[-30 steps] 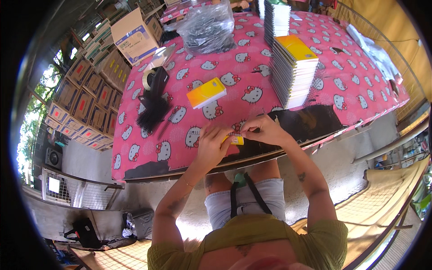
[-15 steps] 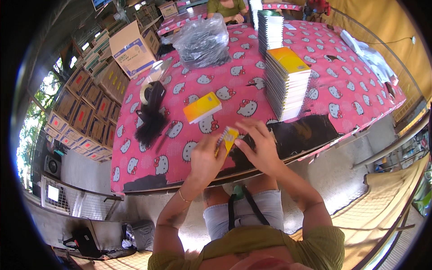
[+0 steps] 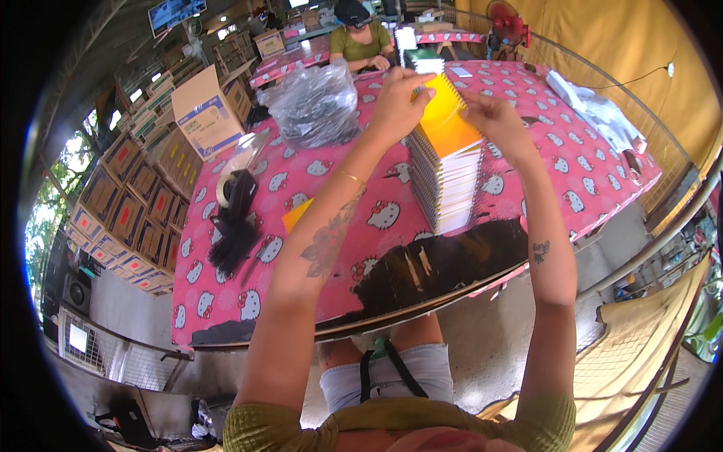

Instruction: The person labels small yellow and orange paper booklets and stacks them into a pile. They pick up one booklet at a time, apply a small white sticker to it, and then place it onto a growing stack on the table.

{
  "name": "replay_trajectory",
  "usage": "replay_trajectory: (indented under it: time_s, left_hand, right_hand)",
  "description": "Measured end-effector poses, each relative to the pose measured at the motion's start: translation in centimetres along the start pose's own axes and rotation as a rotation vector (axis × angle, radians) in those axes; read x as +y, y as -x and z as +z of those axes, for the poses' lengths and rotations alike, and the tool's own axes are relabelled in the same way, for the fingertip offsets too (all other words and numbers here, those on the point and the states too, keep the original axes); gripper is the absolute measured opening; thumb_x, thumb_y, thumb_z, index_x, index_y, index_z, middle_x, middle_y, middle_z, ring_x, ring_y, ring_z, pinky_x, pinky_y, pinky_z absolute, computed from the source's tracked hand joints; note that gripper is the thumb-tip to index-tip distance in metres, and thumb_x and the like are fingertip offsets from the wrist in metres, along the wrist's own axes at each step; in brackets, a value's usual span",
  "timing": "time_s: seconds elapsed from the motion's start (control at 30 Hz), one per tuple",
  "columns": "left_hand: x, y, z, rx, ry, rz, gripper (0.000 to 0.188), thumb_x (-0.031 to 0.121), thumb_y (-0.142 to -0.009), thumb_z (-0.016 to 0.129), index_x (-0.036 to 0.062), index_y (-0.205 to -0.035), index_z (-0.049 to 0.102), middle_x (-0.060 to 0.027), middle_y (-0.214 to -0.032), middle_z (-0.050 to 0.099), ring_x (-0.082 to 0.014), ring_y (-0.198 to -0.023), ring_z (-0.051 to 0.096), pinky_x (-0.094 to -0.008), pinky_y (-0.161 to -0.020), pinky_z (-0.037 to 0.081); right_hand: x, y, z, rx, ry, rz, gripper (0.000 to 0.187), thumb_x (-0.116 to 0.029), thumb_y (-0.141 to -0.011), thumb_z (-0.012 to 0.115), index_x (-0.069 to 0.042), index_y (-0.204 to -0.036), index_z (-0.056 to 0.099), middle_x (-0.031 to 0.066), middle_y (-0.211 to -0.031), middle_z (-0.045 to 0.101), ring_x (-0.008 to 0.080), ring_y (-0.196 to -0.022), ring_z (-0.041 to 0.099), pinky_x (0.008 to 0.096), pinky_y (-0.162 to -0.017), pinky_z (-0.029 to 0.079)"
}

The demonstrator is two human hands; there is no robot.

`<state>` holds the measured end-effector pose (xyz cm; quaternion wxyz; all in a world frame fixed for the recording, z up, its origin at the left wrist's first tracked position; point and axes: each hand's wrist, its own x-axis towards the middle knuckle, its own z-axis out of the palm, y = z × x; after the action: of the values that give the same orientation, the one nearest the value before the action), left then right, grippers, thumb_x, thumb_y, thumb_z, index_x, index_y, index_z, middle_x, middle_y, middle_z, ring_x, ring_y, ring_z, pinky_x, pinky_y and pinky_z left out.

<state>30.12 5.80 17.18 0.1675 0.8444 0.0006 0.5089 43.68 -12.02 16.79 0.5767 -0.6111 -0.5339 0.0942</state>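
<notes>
A yellow spiral notebook (image 3: 443, 113) is between my hands at the top of a tall stack of spiral notebooks (image 3: 454, 188). My left hand (image 3: 404, 104) is closed on its far left edge. With thumb and fingers together, my right hand (image 3: 498, 124) grips its right edge. Whether the notebook rests fully on the stack, I cannot tell. White page edges and dark coils show down the stack's sides. A yellow-orange pad or cover (image 3: 297, 216) lies on the table, mostly hidden behind my left forearm.
A tape dispenser (image 3: 239, 192) and a black bristly bundle (image 3: 229, 248) lie on the left. Behind them are a clear plastic bag (image 3: 312, 109) of dark items and an open carton (image 3: 203, 113). Another person (image 3: 361, 45) sits across the pink patterned table (image 3: 339, 290).
Both hands have moved from near the table's front edge, forward and up to the top of the stack, carrying the small yellow notebook. My view has tilted up slightly.
</notes>
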Motion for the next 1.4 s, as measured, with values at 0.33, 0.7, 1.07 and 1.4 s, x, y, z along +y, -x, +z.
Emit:
replay_trajectory:
  time_s: [0.33, 0.7, 1.07, 1.4]
  left_hand:
    - [-3.9, 3.0, 3.8, -0.187, -0.074, -0.262, 0.030, 0.023, -0.093, 0.065, 0.0108, -0.120, 0.067, -0.0112, -0.113, 0.067, -0.0288, -0.102, 0.066, -0.0389, -0.088, 0.051]
    - [-0.9, 22.7, -13.6, -0.490, -0.629, -0.393, 0.020, 0.014, -0.085, 0.067, 0.0037, -0.102, 0.070, -0.0128, -0.102, 0.067, -0.0322, -0.100, 0.065, -0.0445, -0.085, 0.054]
    - [0.1, 28.1, -15.2, -0.264, -0.688, -0.107, 0.036, 0.001, -0.078, 0.061, 0.0002, -0.114, 0.064, -0.0125, -0.105, 0.066, -0.0307, -0.096, 0.066, -0.0393, -0.081, 0.054]
    - [8.7, 34.2, -12.0, 0.078, -0.364, -0.503, 0.040, -0.002, -0.091, 0.057, 0.0053, -0.131, 0.058, -0.0200, -0.143, 0.043, -0.0358, -0.131, 0.044, -0.0473, -0.108, 0.036]
  right_hand:
    - [4.2, -0.1, 0.1, -0.016, 0.316, 0.085, 0.042, -0.025, -0.080, 0.074, 0.001, -0.113, 0.071, 0.0180, -0.096, 0.074, 0.0260, -0.084, 0.072, 0.0360, -0.078, 0.055]
    - [-3.9, 7.8, 6.0, 0.127, 0.878, -0.647, 0.044, -0.027, -0.088, 0.070, -0.004, -0.125, 0.064, 0.0173, -0.136, 0.056, 0.0352, -0.127, 0.053, 0.0460, -0.106, 0.042]
    - [-0.1, 15.0, 20.2, -0.067, 0.025, -0.363, 0.060, -0.011, -0.082, 0.077, -0.008, -0.138, 0.055, 0.0177, -0.136, 0.054, 0.0317, -0.122, 0.055, 0.0404, -0.102, 0.044]
    - [7.2, 20.3, 27.2, -0.247, -0.569, 0.232, 0.035, -0.003, -0.088, 0.073, 0.000, -0.120, 0.059, 0.0043, -0.100, 0.066, 0.0088, -0.087, 0.062, 0.0230, -0.077, 0.052]
